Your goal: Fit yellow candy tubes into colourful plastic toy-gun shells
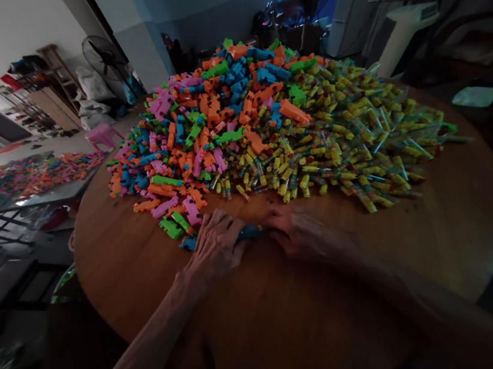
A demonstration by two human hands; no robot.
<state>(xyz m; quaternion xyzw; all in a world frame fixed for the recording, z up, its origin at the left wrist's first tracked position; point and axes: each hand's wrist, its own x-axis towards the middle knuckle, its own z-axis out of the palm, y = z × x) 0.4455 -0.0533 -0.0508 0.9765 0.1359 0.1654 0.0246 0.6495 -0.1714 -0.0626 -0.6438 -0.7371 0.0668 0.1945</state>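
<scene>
My left hand (pixel 218 241) is closed over a blue plastic toy piece (pixel 249 231) low over the near part of the round table. The piece's right end sticks out toward my right hand (pixel 292 230). The fingers of that hand are bent together at this end, where a small yellow spot shows; what they pinch is hidden and slightly blurred. Another bit of blue plastic (pixel 188 243) shows just left of my left hand. Beyond it lie green toy pieces (pixel 172 228) and a pink toy piece (pixel 192 211), at the near edge of a large heap.
Orange, blue, green and pink toy pieces (pixel 213 107) are heaped on the wooden table (pixel 456 223). Yellow-ended clear tubes (pixel 353 134) pile up at right. A second table at left carries more colourful pieces (pixel 32 179). Behind stand a pink stool (pixel 102 135) and a fan (pixel 103 58).
</scene>
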